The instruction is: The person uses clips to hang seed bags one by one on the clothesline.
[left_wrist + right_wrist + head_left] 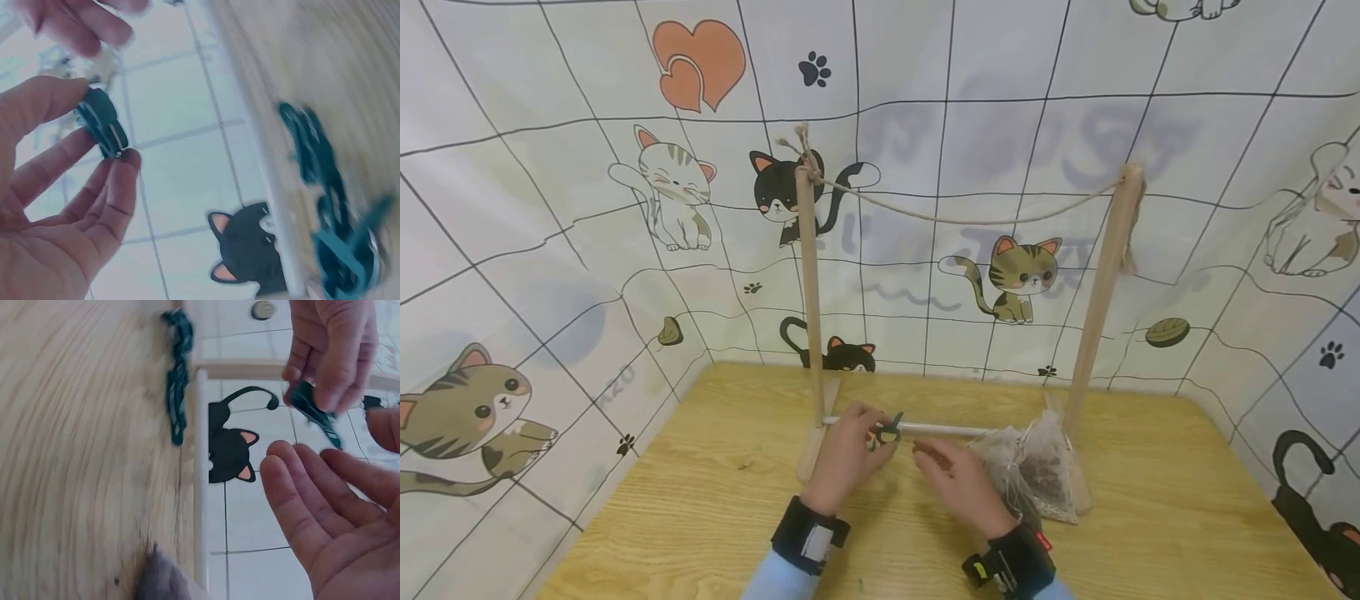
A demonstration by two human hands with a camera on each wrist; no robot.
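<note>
My left hand (850, 454) pinches a small dark green clip (103, 122) between thumb and fingertips, above the wooden table (700, 517). Facing it, my right hand (958, 483) holds nothing; in the right wrist view its fingers (297, 494) lie extended just below the clip. More dark green pieces (325, 187) lie in a row on the table beside a white rod (202, 487). That rod runs low between the two posts of a wooden frame, close behind both hands.
The frame's left post (810, 292) and right post (1105, 292) stand upright, with a sagging rope (970, 222) tied between their tops. A sheer drawstring bag (1041, 467) with dark contents sits by the right post's foot. A cat-print cloth (910, 133) hangs behind.
</note>
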